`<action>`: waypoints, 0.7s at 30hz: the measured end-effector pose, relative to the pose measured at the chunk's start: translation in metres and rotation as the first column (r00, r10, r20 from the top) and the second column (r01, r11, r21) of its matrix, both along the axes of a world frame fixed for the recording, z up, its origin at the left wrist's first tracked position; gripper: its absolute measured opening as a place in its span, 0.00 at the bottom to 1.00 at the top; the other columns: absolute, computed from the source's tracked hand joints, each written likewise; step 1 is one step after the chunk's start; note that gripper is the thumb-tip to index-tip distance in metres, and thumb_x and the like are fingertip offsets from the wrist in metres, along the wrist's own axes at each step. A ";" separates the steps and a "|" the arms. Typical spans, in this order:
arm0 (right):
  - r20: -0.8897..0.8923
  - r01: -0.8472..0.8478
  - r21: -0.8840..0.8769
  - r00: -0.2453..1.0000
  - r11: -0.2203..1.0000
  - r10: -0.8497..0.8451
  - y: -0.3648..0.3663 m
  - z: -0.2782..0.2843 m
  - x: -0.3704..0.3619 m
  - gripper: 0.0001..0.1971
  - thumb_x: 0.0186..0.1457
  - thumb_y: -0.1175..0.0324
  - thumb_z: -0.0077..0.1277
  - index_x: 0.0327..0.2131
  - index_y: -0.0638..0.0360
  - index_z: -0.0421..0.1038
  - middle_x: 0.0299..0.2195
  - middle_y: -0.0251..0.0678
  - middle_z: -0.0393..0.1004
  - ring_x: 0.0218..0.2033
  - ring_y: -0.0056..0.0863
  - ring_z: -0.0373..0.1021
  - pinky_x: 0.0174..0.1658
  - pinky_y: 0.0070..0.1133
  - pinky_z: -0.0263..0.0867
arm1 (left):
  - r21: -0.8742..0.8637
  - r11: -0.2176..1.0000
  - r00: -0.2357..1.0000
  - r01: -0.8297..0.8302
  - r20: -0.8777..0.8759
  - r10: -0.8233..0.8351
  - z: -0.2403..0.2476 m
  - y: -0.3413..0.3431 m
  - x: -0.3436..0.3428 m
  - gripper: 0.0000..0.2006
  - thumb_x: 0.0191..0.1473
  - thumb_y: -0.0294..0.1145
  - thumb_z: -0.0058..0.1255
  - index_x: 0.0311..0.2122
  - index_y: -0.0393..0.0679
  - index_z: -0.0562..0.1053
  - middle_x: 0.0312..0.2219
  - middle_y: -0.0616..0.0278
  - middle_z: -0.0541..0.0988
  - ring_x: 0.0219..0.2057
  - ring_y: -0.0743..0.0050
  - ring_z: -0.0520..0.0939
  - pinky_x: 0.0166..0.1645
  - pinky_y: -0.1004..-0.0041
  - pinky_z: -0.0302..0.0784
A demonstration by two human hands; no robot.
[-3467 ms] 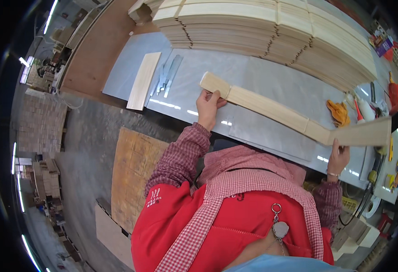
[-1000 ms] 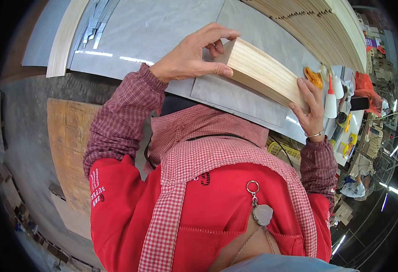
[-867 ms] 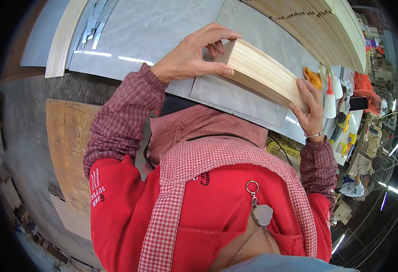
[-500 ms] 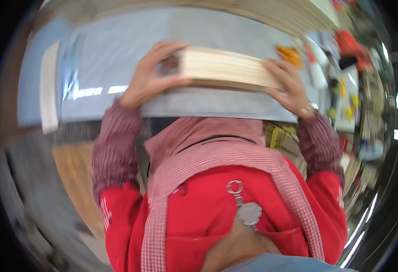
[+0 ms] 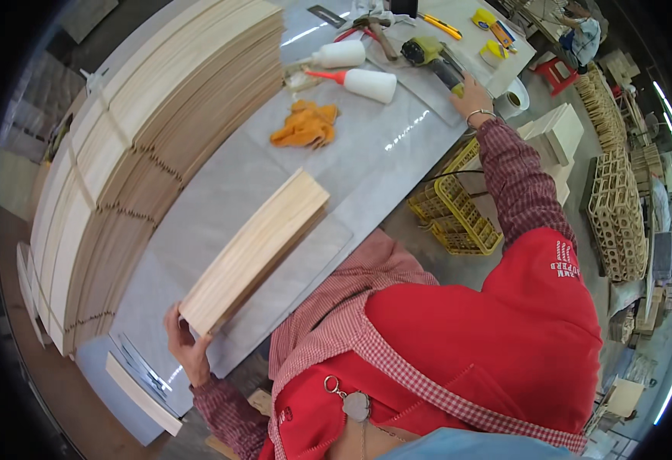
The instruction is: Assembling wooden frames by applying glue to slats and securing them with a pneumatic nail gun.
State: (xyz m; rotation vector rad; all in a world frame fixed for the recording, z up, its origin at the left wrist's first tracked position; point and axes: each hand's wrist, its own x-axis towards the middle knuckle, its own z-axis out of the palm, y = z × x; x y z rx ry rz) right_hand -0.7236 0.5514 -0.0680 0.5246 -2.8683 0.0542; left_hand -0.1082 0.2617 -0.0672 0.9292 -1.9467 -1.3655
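Note:
A long pale wooden block [image 5: 253, 249] lies slantwise on the grey-covered table. Its near left end is between the thumb and fingers of my left hand [image 5: 188, 346]. My right hand [image 5: 472, 98] is stretched out to the far right, its fingers closed about the rear end of a power tool [image 5: 445, 73] with a dark body and a yellow-green and black head. The exact kind of tool is hard to make out. An orange cloth [image 5: 306, 125] lies crumpled beyond the block, near a white squeeze bottle with a red nozzle [image 5: 370, 85].
Tall strapped stacks of thin boards [image 5: 140, 146] line the table's left side. Another white bottle [image 5: 339, 54], a hammer [image 5: 383, 38] and a yellow cutter knife [image 5: 440, 26] lie at the back. Yellow crates [image 5: 458, 218] stand below the right edge. Another person [image 5: 583, 38] is far off.
My right hand has let go of the block and moved out to the power tool. The block now rests on the table, with my left hand at one end. The view has turned right.

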 end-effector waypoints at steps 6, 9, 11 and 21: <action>0.070 0.074 0.165 0.994 0.983 -0.087 -0.030 -0.019 -0.051 0.31 0.46 0.61 0.48 0.55 0.53 0.53 0.42 0.41 0.71 0.42 0.41 0.68 0.47 0.30 0.63 | 0.087 0.995 0.998 -0.053 0.032 0.050 0.008 0.006 -0.002 0.42 0.27 0.52 0.66 0.49 0.40 0.67 0.44 0.60 0.66 0.47 0.62 0.66 0.52 0.66 0.60; 0.221 0.060 0.185 0.970 0.981 -0.101 -0.047 -0.013 -0.057 0.31 0.45 0.63 0.48 0.54 0.53 0.55 0.43 0.41 0.70 0.43 0.39 0.68 0.47 0.29 0.63 | 0.085 0.994 0.996 -0.068 0.066 0.062 0.008 0.005 0.002 0.43 0.25 0.52 0.67 0.49 0.40 0.67 0.44 0.60 0.66 0.47 0.61 0.66 0.52 0.66 0.59; 0.264 0.052 0.198 0.959 0.979 -0.104 -0.049 -0.004 -0.058 0.30 0.44 0.63 0.49 0.54 0.53 0.55 0.44 0.41 0.70 0.43 0.38 0.68 0.46 0.29 0.63 | 0.091 0.993 0.995 -0.076 0.072 0.069 0.006 0.006 0.003 0.43 0.25 0.53 0.67 0.49 0.40 0.67 0.44 0.60 0.66 0.47 0.61 0.66 0.53 0.66 0.59; 0.528 0.094 -0.705 0.731 0.703 0.432 0.004 0.126 0.062 0.22 0.35 0.73 0.49 0.40 0.64 0.65 0.18 0.36 0.69 0.14 0.23 0.64 0.20 0.17 0.61 | 0.041 0.998 0.998 -0.051 -0.026 0.052 -0.015 0.001 0.006 0.43 0.26 0.52 0.65 0.50 0.39 0.66 0.44 0.59 0.66 0.47 0.61 0.66 0.53 0.65 0.59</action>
